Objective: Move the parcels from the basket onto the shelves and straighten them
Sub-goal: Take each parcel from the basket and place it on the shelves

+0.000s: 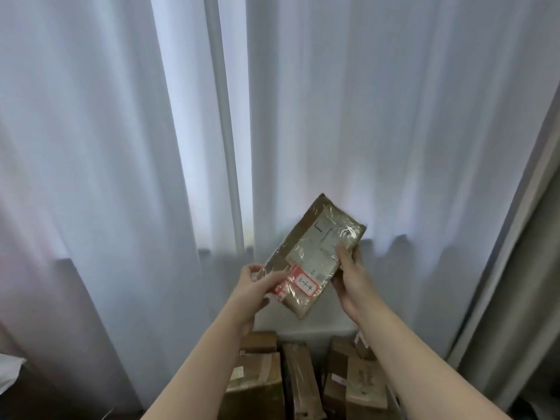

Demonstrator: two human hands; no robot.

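A flat brown parcel (315, 253) wrapped in clear tape, with a white shipping label and a red-edged sticker, is held up tilted in front of the curtains. My left hand (257, 286) pinches its lower left edge between thumb and fingers. My right hand (348, 277) grips its right edge, thumb on the front face. Below my arms, several cardboard parcels (257, 380) lie packed side by side; the basket around them is not visible. No shelf is in view.
White curtains (121, 147) hang across the whole background, with a bright gap near the middle. A grey wall or frame edge (521, 237) runs down the right side. A dark surface with something white sits at the lower left corner.
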